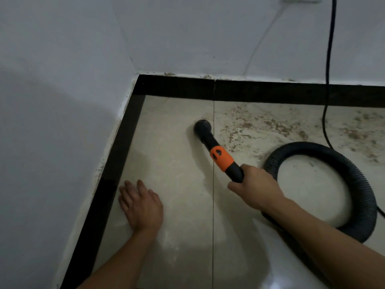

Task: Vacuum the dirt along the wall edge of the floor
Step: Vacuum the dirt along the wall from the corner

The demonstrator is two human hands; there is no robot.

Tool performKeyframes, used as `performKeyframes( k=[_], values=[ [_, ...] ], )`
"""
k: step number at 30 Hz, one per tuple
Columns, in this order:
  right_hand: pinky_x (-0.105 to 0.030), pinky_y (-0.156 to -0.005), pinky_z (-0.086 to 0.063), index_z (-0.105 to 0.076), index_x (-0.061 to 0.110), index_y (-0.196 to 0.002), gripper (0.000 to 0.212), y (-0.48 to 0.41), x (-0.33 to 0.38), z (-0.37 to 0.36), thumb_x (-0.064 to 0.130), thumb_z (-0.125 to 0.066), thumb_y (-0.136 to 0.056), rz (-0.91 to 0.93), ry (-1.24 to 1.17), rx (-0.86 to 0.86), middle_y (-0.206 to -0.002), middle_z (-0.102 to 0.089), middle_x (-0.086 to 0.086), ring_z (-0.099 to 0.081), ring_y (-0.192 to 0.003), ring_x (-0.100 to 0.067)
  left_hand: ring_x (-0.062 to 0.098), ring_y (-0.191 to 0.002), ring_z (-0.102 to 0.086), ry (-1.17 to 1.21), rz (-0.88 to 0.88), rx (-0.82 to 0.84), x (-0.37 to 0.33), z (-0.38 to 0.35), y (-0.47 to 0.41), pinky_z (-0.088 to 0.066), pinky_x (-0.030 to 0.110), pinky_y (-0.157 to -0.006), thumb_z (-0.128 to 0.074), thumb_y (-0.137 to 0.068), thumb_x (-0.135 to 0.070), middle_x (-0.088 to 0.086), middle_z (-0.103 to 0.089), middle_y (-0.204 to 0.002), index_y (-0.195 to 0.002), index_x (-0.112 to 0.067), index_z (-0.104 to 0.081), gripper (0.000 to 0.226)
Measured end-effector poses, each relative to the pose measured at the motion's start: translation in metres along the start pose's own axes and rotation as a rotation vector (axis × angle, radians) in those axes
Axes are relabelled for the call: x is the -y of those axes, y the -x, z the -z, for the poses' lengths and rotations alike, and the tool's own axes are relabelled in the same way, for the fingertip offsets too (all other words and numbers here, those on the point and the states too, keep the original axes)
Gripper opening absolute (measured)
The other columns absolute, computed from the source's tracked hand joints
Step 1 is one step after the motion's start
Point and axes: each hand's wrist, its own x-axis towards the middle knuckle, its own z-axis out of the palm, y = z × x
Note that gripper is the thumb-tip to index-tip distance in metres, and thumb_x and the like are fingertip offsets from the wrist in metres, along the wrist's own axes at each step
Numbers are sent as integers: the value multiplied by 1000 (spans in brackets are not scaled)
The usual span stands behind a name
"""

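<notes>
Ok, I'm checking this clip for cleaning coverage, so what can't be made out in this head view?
Head view:
- Vacuum nozzle mouth: faces the floor tile, contact hidden.
- Vacuum hose: hidden where it passes under the right forearm; machine out of frame.
- Black cord: cut off by the top edge, plug unseen.
- Dirt: too blurred to tell its kind.

— Where's the vacuum nozzle [205,134]?
— It's black with an orange collar [221,158], tilted, its round mouth down on the beige floor [177,163] near the far-left corner.
— And the dirt [260,124]?
— Brown crumbs are scattered right of the mouth, along the far black wall edge [270,92]. The ribbed hose [316,148] loops at right.
</notes>
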Motion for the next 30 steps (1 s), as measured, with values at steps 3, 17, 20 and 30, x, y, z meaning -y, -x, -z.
performKeyframes(
  k=[3, 17, 20, 30],
  values=[
    [-26, -47, -36, -46, 28, -76, 27, -23, 5, 0, 46, -66, -74, 6, -32, 1, -68, -56, 5, -54, -57, -12, 47, -141, -25, 47, 122, 27, -15, -4, -4, -16, 53, -116, -48, -90, -20, 34, -32, -148, -133, 6, -49, 50],
    [-28, -50, -40, -48, 26, -75, 25, -45, 29, 10, 41, -68, -74, 24, -119, 96, -68, -58, 3, -57, -60, -16, 49, -138, -29, -30, 112, -7, -21, -14, -4, -20, 56, -114, -35, -86, -27, 36, -33, -147, -134, 6, -48, 59],
    [-28, -52, -42, -54, 23, -84, 22, -86, 33, 24, 39, -68, -77, -44, -168, 46, -71, -60, -2, -60, -62, -19, 50, -138, -28, -40, 106, -2, -20, -14, -4, -20, 56, -113, -36, -86, -27, 36, -33, -147, -134, 6, -49, 60],
    [-27, -45, -34, -48, 25, -74, 25, -25, 2, 24, 40, -69, -75, -61, -93, 57, -66, -58, 3, -56, -57, -15, 50, -139, -26, -18, 98, 10, -22, -10, -2, -17, 57, -115, -33, -86, -29, 36, -31, -148, -135, 6, -47, 62]
  ],
)
